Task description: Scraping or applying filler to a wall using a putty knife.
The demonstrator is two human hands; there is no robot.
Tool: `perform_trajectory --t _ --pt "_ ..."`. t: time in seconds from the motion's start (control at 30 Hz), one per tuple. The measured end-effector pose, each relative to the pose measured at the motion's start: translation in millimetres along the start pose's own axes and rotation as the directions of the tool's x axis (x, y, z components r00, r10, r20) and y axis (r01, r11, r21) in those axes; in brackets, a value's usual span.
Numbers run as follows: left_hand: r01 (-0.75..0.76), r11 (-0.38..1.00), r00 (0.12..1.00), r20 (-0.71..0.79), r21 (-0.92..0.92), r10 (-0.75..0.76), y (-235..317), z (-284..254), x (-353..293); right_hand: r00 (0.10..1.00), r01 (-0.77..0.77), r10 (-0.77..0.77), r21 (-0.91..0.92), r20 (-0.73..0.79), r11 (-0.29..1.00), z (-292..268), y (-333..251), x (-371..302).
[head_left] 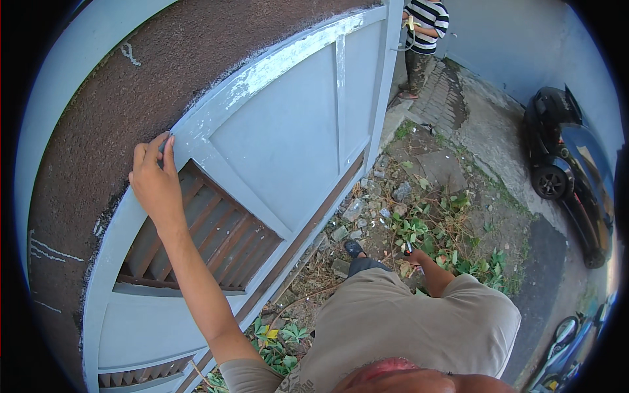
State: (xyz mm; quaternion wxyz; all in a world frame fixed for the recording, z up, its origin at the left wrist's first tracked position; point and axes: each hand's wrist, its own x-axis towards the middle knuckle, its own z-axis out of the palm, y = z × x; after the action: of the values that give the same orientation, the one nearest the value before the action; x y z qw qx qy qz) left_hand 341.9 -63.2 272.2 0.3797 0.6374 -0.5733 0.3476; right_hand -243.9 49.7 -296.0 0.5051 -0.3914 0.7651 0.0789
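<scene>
My left hand (157, 177) is raised to the upper edge of a pale blue wooden frame (196, 134), where it meets a rough brown wall (98, 131). Its thumb and fingers pinch a small dark piece, mostly hidden, against that edge. White patches and scuffs mark the frame's paint. Just below the hand are brown louvre slats (203, 229), with a large pale blue panel (282, 118) to their right. My right hand (415, 257) hangs low by my side, its fingers closed around a small dark thing with a bit of red, too small to name.
Rubble (354, 209) and leafy cuttings (419, 229) cover the ground beside my feet. A black car (570, 170) stands at the right, and part of a motorcycle (557, 347) shows at lower right. Another person in a striped shirt (426, 23) stands at the far end of the wall.
</scene>
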Motion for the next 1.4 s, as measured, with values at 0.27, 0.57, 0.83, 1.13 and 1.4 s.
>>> perform_trajectory --t 0.27,0.57,0.83,1.13,1.4 --pt "0.013 1.000 1.000 0.001 -0.023 -0.013 2.3 -1.6 0.0 0.973 0.232 -0.231 -0.043 0.025 0.972 -4.1 -101.0 1.9" --pt "0.016 0.997 0.997 0.068 0.075 -0.021 1.5 -3.6 2.6 0.945 0.326 -0.326 -0.155 0.029 0.932 -2.9 -125.3 -0.7" --pt "0.065 0.998 0.992 0.112 -0.013 -0.063 9.7 -9.8 7.8 0.984 0.168 -0.156 -0.156 0.085 0.973 -2.0 -85.6 9.2" --pt "0.049 0.999 0.992 0.113 -0.007 -0.048 13.5 -6.8 8.8 0.979 0.199 -0.195 -0.063 0.055 0.978 -2.0 -75.7 22.7" --pt "0.047 0.997 0.991 0.121 0.061 -0.055 7.0 -1.9 4.1 0.972 0.234 -0.232 -0.045 0.036 0.971 -10.0 -103.4 0.0"
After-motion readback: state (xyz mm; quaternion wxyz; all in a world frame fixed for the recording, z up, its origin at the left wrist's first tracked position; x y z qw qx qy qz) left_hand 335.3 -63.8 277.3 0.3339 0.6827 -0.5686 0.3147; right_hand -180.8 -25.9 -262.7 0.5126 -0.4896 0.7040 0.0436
